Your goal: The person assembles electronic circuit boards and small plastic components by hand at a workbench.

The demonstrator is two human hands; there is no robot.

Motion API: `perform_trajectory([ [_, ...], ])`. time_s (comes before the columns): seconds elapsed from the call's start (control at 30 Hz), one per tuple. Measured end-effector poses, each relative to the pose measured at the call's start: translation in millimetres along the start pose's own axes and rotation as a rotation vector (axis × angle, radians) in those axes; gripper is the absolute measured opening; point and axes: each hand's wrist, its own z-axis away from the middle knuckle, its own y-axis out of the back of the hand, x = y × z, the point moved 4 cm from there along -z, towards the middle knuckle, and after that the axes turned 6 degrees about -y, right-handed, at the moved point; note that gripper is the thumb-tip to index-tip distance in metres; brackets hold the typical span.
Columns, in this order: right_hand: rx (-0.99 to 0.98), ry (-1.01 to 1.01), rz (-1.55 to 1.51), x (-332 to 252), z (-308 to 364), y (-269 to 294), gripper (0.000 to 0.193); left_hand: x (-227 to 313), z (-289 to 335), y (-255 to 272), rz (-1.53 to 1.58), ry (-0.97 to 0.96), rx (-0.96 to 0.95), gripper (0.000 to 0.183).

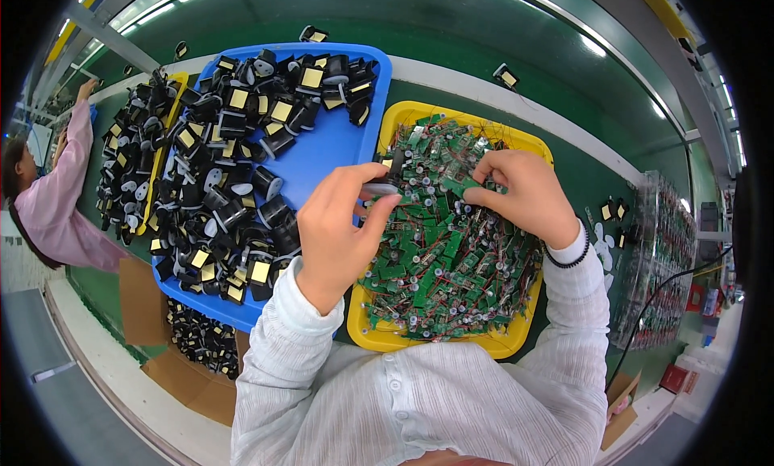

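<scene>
Between the thumb and fingers of my left hand (339, 220) is a black plastic housing (393, 166) with a grey rounded face, held over the left edge of a yellow tray (528, 329). My right hand (520, 193) pinches a small green circuit board (459, 184) above the same tray. Loose green circuit boards (427, 264) with thin red and black wires and small round parts heap up below both hands. To the left, a blue tray (322, 168) holds many black housings (234, 216), some with pale yellow square pads.
Farther left, a co-worker in a pink top (68, 192) reaches beside another heap of black housings (129, 160). A cardboard box (189, 385) of housings stands below the blue tray. Clear stacked trays (657, 260) and a black cable (649, 305) are at the right.
</scene>
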Motion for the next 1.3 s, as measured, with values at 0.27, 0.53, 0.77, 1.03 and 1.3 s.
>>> perform_trajectory([
  [0.27,-0.114,-0.225,-0.803,-2,26,7,0.01,5,3,-4,0.204,0.11,-0.061,0.027],
  [0.53,-0.187,-0.234,-0.88,6,33,-8,0.01,5,4,-10,0.253,0.129,-0.097,0.027],
  [0.77,-0.109,-0.175,-0.271,8,43,5,0.017,9,3,-9,0.22,0.087,-0.1,0.027],
  [1.03,0.039,0.133,-0.275,-16,53,28,0.017,13,7,-10,0.298,0.152,-0.117,0.028],
  [1.3,-0.155,-0.001,-0.914,-45,49,-15,0.005,25,10,-14,0.443,0.137,-0.135,0.028],
])
